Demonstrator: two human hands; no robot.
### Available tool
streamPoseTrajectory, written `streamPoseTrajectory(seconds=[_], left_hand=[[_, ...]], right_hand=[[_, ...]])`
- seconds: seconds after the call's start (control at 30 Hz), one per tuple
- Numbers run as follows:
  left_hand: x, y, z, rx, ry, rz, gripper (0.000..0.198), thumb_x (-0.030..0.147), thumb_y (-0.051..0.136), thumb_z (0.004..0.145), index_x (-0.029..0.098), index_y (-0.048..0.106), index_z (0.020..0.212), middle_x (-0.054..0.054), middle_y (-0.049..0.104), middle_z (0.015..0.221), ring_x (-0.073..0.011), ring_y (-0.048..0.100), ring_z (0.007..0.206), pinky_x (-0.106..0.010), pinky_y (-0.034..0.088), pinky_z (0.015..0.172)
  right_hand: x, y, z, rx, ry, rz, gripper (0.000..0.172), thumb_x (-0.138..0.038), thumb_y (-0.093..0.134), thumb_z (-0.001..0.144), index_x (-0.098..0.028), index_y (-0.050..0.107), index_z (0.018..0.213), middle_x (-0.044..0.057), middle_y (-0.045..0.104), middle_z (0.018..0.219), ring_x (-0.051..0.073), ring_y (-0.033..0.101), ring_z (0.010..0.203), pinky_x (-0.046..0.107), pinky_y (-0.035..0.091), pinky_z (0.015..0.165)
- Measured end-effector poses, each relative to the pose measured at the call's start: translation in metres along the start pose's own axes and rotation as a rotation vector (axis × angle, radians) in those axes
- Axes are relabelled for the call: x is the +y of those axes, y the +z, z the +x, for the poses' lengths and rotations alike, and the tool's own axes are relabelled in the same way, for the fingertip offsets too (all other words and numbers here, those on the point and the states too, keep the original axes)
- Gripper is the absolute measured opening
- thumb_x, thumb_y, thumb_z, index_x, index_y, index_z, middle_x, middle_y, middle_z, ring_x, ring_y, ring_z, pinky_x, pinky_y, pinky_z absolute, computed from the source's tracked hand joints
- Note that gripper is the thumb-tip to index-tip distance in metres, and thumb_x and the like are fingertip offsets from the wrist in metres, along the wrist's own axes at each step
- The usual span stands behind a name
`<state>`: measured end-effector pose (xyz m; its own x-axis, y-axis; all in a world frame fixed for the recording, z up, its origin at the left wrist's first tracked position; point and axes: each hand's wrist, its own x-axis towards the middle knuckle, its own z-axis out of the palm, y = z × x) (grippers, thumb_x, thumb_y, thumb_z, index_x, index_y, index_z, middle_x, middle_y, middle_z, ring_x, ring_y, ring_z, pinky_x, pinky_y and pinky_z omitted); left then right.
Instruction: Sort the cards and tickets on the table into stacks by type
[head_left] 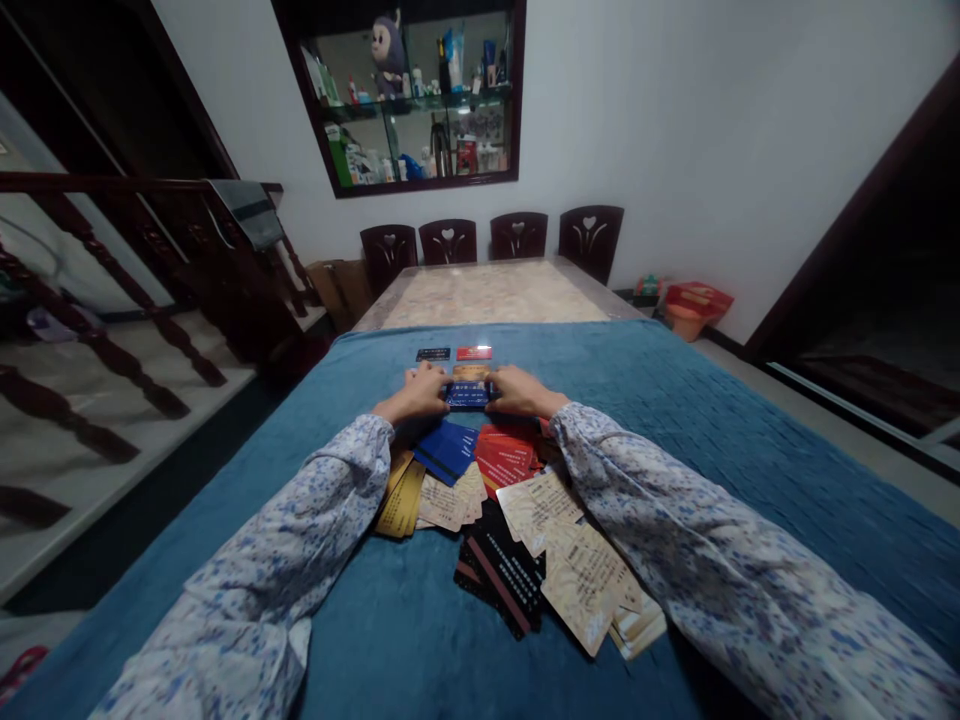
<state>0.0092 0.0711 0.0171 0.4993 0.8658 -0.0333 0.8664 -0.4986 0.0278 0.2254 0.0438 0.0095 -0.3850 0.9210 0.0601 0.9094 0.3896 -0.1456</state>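
Observation:
Both my arms reach forward over a blue blanket (675, 420) on a long table. My left hand (417, 393) and my right hand (523, 391) pinch the two ends of a blue card (468, 394), fingers curled on its edges. A tan card (471, 372) lies just beyond it. Farther out lie a black card (433, 354) and a red card (474, 352) side by side. Between my forearms is a loose spread of cards: blue ones (447, 449), red ones (506, 456), beige ones (577, 570), black ones (499, 575) and gold ones (401, 498).
The bare marble tabletop (487, 293) continues beyond the blanket to several dark chairs (517, 235) at the wall. A glass-shelf niche (412, 90) holds bottles and a plush toy. A dark stair railing (112, 270) runs at the left, a red bag (696, 300) at the right.

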Motion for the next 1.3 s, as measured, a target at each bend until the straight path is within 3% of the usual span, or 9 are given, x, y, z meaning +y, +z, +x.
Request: streamPoseTrajectory(seconds=[0.8,1.0,1.3], left_hand=[[-0.007,0.010,0.016,-0.079,0.072,0.018,0.038,0.023,0.064,0.072,0.023,0.073,0.109,-0.015,0.065,0.122,-0.0383,0.050,0.128,-0.058,0.044,0.105],[-0.005,0.008,0.016,-0.088,0.075,0.030,0.037,0.023,0.064,0.072,0.022,0.073,0.108,-0.015,0.065,0.121,-0.0393,0.050,0.128,-0.061,0.043,0.106],[-0.001,0.005,0.016,-0.080,0.059,0.066,0.029,0.023,0.062,0.071,0.020,0.075,0.098,-0.017,0.066,0.121,-0.0386,0.051,0.126,-0.056,0.045,0.103]], right_hand=[[-0.001,-0.002,0.010,-0.164,0.067,0.049,0.034,-0.031,0.075,0.083,-0.015,0.074,0.113,0.011,0.077,0.110,0.023,0.071,0.100,0.023,0.045,0.070],[-0.001,-0.004,0.010,-0.160,0.056,0.055,0.034,-0.030,0.076,0.082,-0.015,0.076,0.112,0.012,0.077,0.109,0.024,0.072,0.098,0.023,0.046,0.069],[-0.001,-0.007,0.010,-0.174,0.033,0.050,0.033,-0.029,0.074,0.081,-0.017,0.077,0.111,0.009,0.079,0.106,0.023,0.072,0.096,0.022,0.046,0.068]])
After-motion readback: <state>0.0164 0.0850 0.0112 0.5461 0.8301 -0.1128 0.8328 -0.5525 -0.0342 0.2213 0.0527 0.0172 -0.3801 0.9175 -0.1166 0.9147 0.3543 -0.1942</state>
